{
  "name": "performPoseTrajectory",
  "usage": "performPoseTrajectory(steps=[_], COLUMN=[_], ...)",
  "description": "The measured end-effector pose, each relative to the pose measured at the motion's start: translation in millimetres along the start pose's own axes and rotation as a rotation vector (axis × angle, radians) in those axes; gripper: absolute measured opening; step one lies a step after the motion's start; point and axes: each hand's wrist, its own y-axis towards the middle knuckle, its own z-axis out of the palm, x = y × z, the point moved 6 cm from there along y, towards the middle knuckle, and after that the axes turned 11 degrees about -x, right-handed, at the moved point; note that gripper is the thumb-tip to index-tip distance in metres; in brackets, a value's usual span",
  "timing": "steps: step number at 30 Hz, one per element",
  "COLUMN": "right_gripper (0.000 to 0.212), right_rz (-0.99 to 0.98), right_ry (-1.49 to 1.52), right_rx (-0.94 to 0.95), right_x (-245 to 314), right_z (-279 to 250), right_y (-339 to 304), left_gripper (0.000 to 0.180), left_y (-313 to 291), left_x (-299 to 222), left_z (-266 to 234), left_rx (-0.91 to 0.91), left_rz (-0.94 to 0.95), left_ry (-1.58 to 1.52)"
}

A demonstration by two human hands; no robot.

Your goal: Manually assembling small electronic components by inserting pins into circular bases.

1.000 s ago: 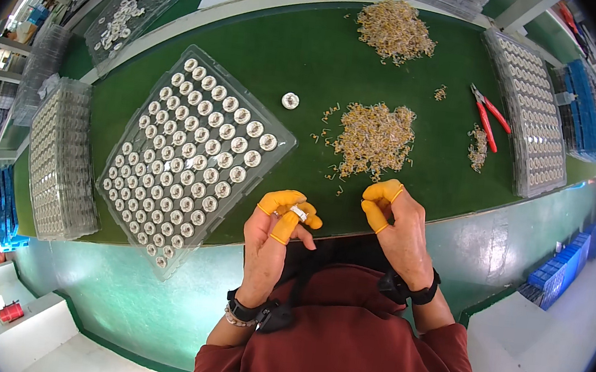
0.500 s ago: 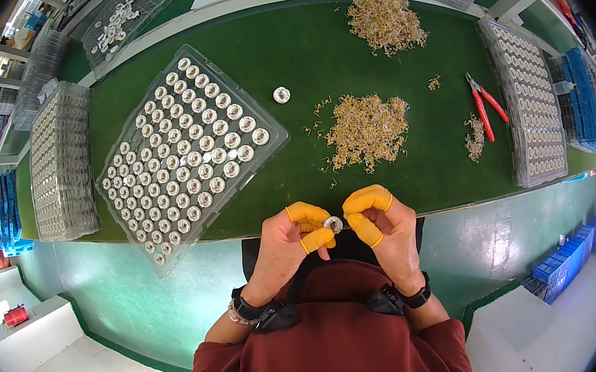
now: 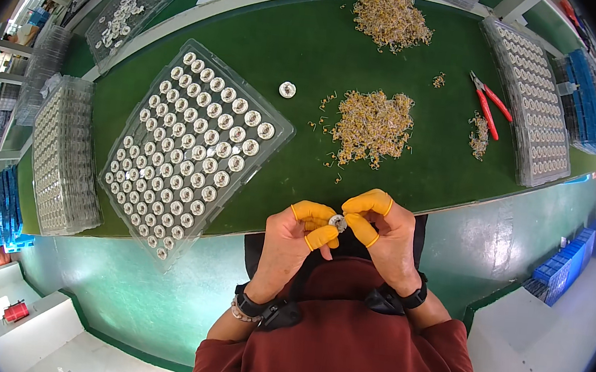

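Between the yellow-covered thumb and fingers of my left hand (image 3: 290,242) is a small round white part with a metallic-looking centre (image 3: 338,223), held just off the table's front edge. My right hand (image 3: 389,233), also in yellow finger cots, is closed in a pinch with its fingertips at the right rim of that part. Whatever lies between those fingertips is too small or hidden to make out. Beyond my hands lies a heap of small bent wire pieces (image 3: 373,130), gold and silver in colour. A single similar round part (image 3: 287,90) rests on the green tabletop (image 3: 269,45).
A clear tray (image 3: 283,135) filled with rows of round parts overhangs the front edge at left. Stacked filled trays stand at the far left (image 3: 68,162) and right (image 3: 532,102). Red-handled pliers (image 3: 488,111) lie near a small wire pile (image 3: 479,136); a second heap (image 3: 392,20) sits farther back.
My right fingertips have come closer onto the round part, which my left hand keeps holding. The whole view has shifted slightly; the things on the table stay put.
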Motion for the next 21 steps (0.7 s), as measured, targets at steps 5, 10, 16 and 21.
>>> performPoseTrajectory(steps=[5, 10, 16, 21], right_gripper=[0.018, 0.029, 0.025, 0.024], right_rz=[-0.285, -0.771, -0.6, -0.295], right_ry=[-0.28, -0.463, -0.412, -0.257], right_rx=[-0.037, -0.053, 0.049, 0.108], right_x=[14, 24, 21, 12], right_z=[3, 8, 9, 8], right_y=[-3, -16, -8, 1], left_gripper=[0.016, 0.017, 0.014, 0.016], left_y=[-1, -2, -3, -7], left_x=[0, 1, 0, -25], left_z=[-1, 0, -2, 3], left_rx=[-0.009, -0.018, -0.068, -0.033], left_rz=[-0.003, 0.004, 0.105, 0.562], left_ry=[0.01, 0.006, 0.15, 0.643])
